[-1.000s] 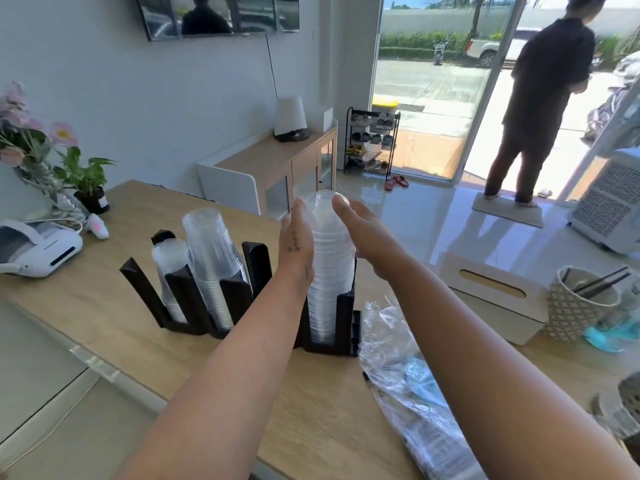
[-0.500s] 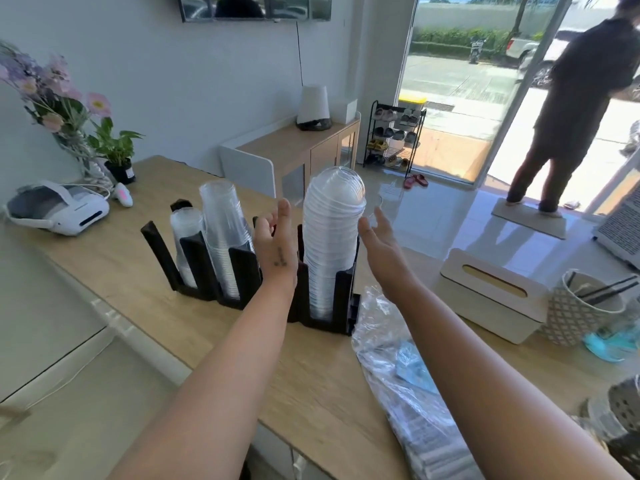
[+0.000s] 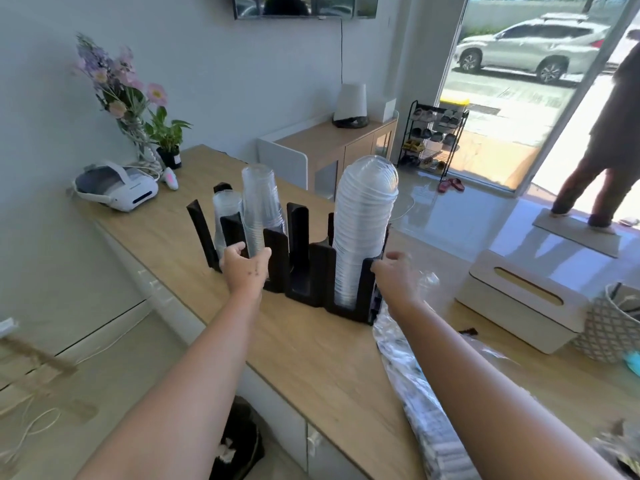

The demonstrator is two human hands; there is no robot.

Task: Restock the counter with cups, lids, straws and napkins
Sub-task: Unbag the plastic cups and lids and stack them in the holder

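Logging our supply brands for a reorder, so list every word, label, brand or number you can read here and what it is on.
No text here can be read.
White label on the plant pot: too small to read.
Dark print on the plastic bag: blurred, unreadable.
No lettering shows on the black holder, clear cups, lids or tissue box.

place: small drink shop, likely | counter [image 3: 311, 358] rack [image 3: 304, 265] of cups [image 3: 258, 202], dome lids [image 3: 363, 216] | napkin box [image 3: 512, 306] | glass door [image 3: 519, 98] onto street
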